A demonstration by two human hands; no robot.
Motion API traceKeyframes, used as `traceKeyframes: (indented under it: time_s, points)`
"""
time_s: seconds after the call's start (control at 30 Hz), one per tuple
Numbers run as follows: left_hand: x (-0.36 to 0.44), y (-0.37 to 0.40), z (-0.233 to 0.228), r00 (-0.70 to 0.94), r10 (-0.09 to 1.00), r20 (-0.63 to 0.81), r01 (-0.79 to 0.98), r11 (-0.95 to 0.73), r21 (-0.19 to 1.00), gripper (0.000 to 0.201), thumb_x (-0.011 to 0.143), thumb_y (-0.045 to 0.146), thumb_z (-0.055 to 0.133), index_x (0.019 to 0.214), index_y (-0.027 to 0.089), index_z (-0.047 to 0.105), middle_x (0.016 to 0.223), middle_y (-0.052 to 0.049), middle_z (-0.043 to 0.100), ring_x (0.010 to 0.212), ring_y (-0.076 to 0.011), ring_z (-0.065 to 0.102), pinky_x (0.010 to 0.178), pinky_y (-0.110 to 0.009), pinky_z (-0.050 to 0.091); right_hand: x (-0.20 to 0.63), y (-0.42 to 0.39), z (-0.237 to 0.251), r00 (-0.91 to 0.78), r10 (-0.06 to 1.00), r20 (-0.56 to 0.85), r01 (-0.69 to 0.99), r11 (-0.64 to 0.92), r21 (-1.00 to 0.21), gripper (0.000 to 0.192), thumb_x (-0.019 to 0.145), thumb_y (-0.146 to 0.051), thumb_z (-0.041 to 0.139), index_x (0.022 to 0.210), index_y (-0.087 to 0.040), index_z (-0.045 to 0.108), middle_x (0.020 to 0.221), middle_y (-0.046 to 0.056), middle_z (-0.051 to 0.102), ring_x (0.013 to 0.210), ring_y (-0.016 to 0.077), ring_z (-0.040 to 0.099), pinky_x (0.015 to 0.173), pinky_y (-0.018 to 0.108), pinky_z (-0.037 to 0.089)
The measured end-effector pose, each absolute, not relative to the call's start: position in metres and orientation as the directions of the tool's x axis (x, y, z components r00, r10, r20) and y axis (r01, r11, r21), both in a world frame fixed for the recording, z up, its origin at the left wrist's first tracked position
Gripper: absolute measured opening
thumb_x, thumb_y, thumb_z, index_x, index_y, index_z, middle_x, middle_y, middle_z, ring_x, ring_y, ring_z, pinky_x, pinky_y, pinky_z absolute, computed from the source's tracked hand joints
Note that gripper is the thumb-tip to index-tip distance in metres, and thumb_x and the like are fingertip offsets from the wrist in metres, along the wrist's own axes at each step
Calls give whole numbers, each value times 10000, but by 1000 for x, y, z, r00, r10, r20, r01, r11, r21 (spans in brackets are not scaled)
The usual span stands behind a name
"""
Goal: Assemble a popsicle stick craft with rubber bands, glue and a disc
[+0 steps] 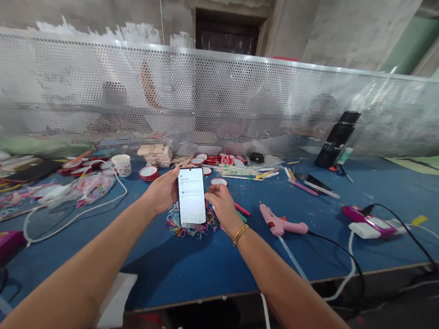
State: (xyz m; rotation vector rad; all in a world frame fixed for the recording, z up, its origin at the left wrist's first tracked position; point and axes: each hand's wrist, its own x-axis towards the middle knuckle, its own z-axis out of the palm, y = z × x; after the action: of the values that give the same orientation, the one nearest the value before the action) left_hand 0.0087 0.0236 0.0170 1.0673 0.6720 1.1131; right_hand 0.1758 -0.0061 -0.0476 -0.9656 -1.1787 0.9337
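Note:
A smartphone with a lit, mostly white screen is held upright above the blue table, its screen facing me. My left hand grips its left edge, with the thumb near the upper corner. At the right edge, my right hand has its fingers bent in against the phone's side; a gold bracelet circles that wrist. Behind and below the phone lies a heap of colourful rubber bands, partly hidden by it. Red and green pens lie just beyond my right hand.
A pink glue gun lies to the right, its cord trailing to a purple power strip. Farther back are a black bottle, wooden sticks, a paper cup and red-rimmed discs. A perforated metal screen bounds the table.

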Motion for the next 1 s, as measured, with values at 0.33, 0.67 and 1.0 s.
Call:
traceKeyframes:
  time_s: [0.33,0.67,1.0]
  points:
    - [11,19,17,391,918,57,-384,107,917,380,912,334,537,1251,187,625,1132,-125,721,1033,-289,680,896,-427,537,158,6,-5,140,951,274,-173,296,-939,475,645,-398,740,1007,-224,488,890,3,659,804,175,641,713,315,512]
    - [10,18,19,422,904,75,-381,102,919,345,925,340,521,1218,201,637,1179,-106,700,1042,-270,662,883,-410,536,167,19,-9,158,929,335,-106,353,-929,322,711,-436,659,909,-203,555,862,0,629,817,161,588,763,299,471]
    - [15,9,25,424,906,11,-413,182,892,321,967,283,424,1180,203,650,1106,-77,732,1116,-295,634,945,-415,503,144,21,0,170,926,337,161,311,-937,528,683,-527,731,1052,-202,539,1116,79,618,1066,242,563,914,384,454]
